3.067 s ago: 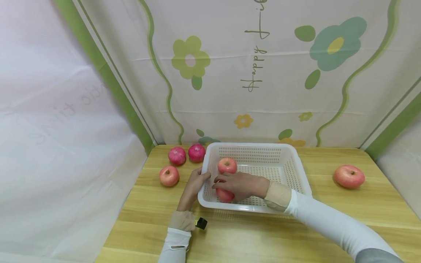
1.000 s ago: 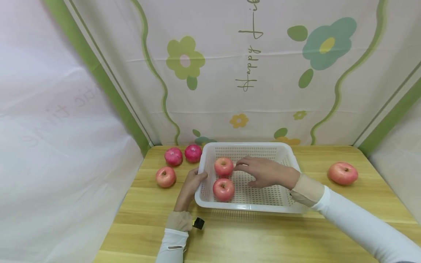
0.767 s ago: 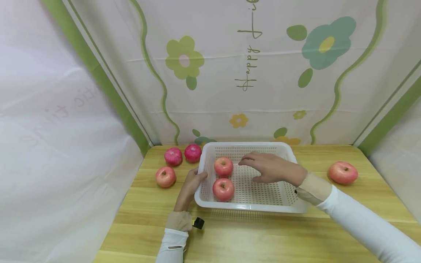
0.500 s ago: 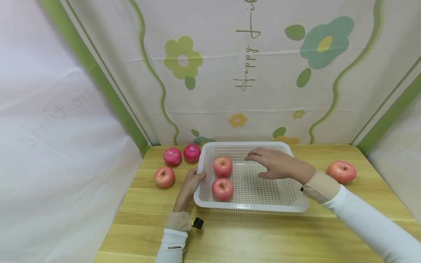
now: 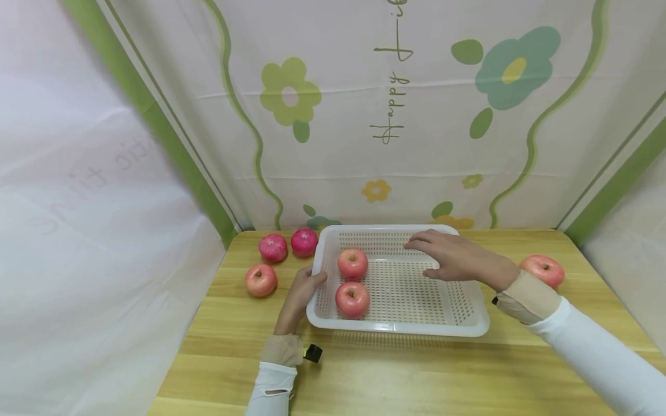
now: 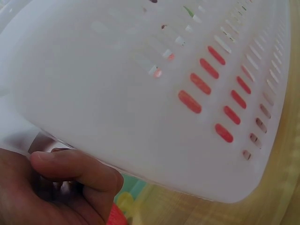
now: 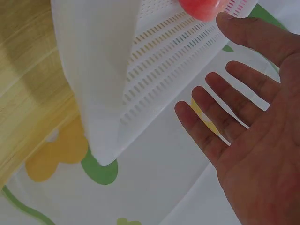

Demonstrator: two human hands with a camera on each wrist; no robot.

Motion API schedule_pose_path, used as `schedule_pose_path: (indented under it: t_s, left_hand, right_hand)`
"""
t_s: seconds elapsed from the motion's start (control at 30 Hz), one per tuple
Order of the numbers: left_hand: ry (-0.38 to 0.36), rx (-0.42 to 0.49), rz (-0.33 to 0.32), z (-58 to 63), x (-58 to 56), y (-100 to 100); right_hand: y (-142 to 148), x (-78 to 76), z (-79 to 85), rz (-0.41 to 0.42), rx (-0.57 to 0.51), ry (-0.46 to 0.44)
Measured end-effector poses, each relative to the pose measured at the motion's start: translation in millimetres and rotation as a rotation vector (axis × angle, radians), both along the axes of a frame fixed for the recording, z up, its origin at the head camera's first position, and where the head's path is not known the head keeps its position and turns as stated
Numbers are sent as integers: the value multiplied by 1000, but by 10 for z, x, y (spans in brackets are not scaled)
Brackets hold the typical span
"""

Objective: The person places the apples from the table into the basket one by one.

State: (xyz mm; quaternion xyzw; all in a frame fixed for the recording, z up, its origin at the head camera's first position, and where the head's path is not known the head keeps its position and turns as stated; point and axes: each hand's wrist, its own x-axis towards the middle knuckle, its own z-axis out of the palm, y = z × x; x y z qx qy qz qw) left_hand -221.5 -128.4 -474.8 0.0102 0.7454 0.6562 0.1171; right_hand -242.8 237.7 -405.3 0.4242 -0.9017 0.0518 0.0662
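A white slotted plastic basket (image 5: 395, 328) stands on the wooden table, with two red apples, a rear one (image 5: 352, 264) and a front one (image 5: 352, 300), along its left side. My left hand (image 5: 302, 292) grips the basket's left rim, thumb over the top; the left wrist view shows its curled fingers (image 6: 70, 168) at the rim. Over the basket's right rear part hovers my right hand (image 5: 458, 257), holding nothing. In the right wrist view its fingers (image 7: 211, 112) are spread and nearly straight beside the basket wall (image 7: 101, 93).
Left of the basket lie another apple (image 5: 261, 280) and two magenta onion-like rounds, one further left (image 5: 273, 248) and one nearer the basket (image 5: 304, 242). A large apple (image 5: 543, 271) sits at the right, partly behind my right wrist. A flowered curtain (image 5: 333, 150) rises behind the table.
My right hand has let go of the front apple inside the basket and moved up and to the right, away from the apples. My left hand keeps its grip on the rim.
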Motion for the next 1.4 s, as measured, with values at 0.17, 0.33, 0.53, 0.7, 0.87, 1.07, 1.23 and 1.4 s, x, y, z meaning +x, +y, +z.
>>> schedule_pose_path:
  t_s: [0.17,0.33,0.53,0.7,0.87,1.07,1.23,1.4]
  left_hand:
    - [23,-19,0,119,83,25]
    - [19,-17,4,140,97,33]
    - [16,-9,16,127,82,33]
    - [10,0,5,43,28,15]
    - [16,0,30,-164,-63,-12]
    - [35,-4,47,-188,-63,-8]
    - [21,7,45,-188,-71,-11]
    - [-8,19,26,-142,-65,-16]
  right_hand:
    - [88,16,-14,-5,-3,-20]
    - [175,19,-7,-2,-22,-9]
    - [269,30,19,-13,-35,15]
    - [370,57,17,-72,-13,0]
    - [473,69,19,-106,-24,-2]
    - [582,72,26,-93,-54,23]
    - [679,95,57,-104,-70,30]
    - [800,130,95,-133,-89,43]
